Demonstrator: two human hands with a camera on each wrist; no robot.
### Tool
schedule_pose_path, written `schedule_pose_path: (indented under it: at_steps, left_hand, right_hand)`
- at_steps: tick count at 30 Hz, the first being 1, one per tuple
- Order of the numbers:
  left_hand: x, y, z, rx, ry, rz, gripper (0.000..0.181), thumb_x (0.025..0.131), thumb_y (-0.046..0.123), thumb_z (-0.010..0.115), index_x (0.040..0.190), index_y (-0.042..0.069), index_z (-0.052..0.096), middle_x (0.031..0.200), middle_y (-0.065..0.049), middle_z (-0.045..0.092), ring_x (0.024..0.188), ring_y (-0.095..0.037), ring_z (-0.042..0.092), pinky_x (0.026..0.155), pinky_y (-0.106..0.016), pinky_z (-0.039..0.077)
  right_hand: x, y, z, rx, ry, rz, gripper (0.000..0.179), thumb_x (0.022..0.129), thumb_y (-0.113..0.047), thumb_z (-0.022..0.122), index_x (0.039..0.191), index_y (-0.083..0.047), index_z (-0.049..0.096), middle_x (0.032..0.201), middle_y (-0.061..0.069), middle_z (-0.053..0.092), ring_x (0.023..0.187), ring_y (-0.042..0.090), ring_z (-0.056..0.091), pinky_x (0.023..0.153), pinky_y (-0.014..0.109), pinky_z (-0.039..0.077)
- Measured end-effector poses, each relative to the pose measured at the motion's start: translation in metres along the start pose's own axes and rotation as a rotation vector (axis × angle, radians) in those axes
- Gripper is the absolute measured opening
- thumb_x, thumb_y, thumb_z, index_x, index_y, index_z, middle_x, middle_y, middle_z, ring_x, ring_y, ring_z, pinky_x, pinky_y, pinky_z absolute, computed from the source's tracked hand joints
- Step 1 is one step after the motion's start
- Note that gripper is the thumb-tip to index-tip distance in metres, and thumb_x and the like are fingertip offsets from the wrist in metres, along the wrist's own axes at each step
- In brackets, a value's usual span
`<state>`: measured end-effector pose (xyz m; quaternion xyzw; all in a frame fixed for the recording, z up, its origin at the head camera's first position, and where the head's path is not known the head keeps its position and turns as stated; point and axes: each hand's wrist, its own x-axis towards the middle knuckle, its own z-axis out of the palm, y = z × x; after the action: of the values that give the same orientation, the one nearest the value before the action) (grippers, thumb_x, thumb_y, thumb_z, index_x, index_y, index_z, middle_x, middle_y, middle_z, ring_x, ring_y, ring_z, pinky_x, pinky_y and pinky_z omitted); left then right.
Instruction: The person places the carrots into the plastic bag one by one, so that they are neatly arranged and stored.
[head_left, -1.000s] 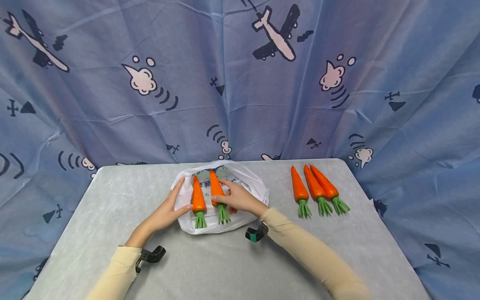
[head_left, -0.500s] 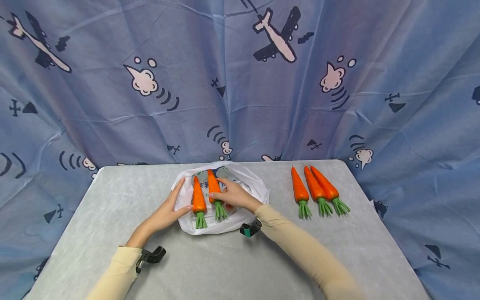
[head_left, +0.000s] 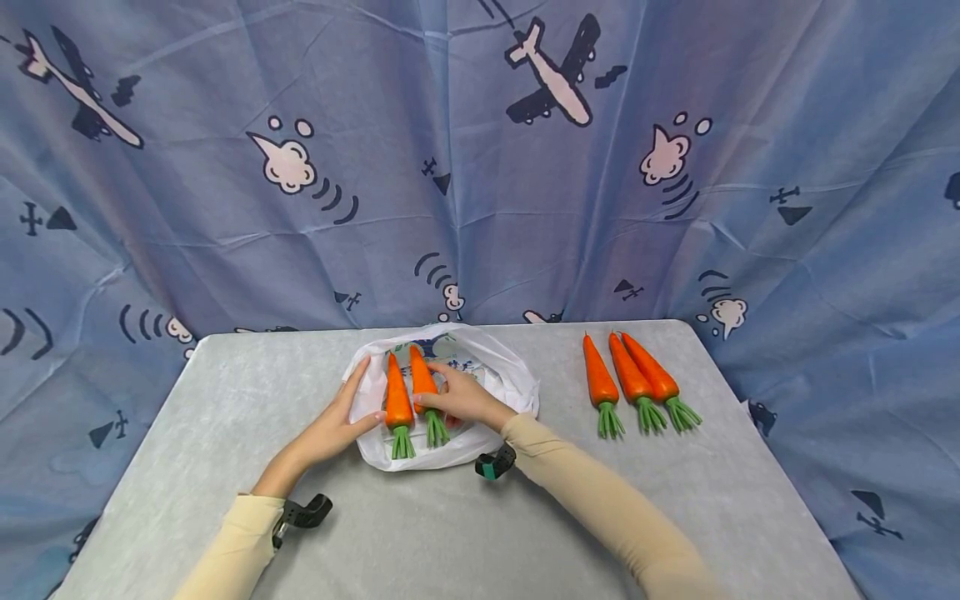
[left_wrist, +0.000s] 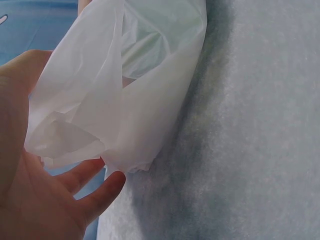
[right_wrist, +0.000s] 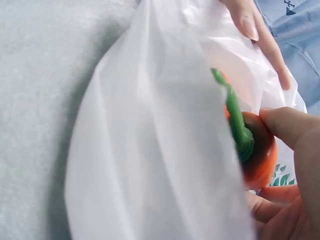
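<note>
A white plastic bag lies on the table with its mouth spread. My left hand is at its left side, thumb and index finger spread inside the mouth. In the left wrist view, other fingers of the left hand show outside the thin bag wall. My right hand pinches a carrot with green stems over the bag's mouth. Beside it lies a second carrot, near the left thumb. The right wrist view shows the held carrot between thumb and fingers, partly behind the bag.
Three more carrots lie on the right side of the grey table, two of them touching. A blue patterned curtain hangs behind the table's back edge.
My right hand has moved left with its carrot, which now sits closer to the other carrot in the bag. The left hand has stayed in place.
</note>
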<state>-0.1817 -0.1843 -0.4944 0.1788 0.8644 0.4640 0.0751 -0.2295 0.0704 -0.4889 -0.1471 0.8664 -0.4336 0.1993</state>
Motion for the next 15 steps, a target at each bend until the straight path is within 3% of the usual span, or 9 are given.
schedule_pose_path:
  at_steps: [15]
  left_hand:
    - [0.0010, -0.0002, 0.0009, 0.012, 0.001, 0.004, 0.095, 0.095, 0.034, 0.065, 0.160, 0.030, -0.003, 0.168, -0.017, 0.002, 0.153, -0.045, 0.010, 0.119, -0.069, 0.015]
  right_hand:
    - [0.0016, 0.0002, 0.0090, -0.045, -0.008, -0.021, 0.078, 0.090, -0.046, 0.068, 0.153, -0.012, 0.036, 0.062, -0.003, 0.054, 0.048, 0.017, 0.054, 0.044, 0.024, 0.045]
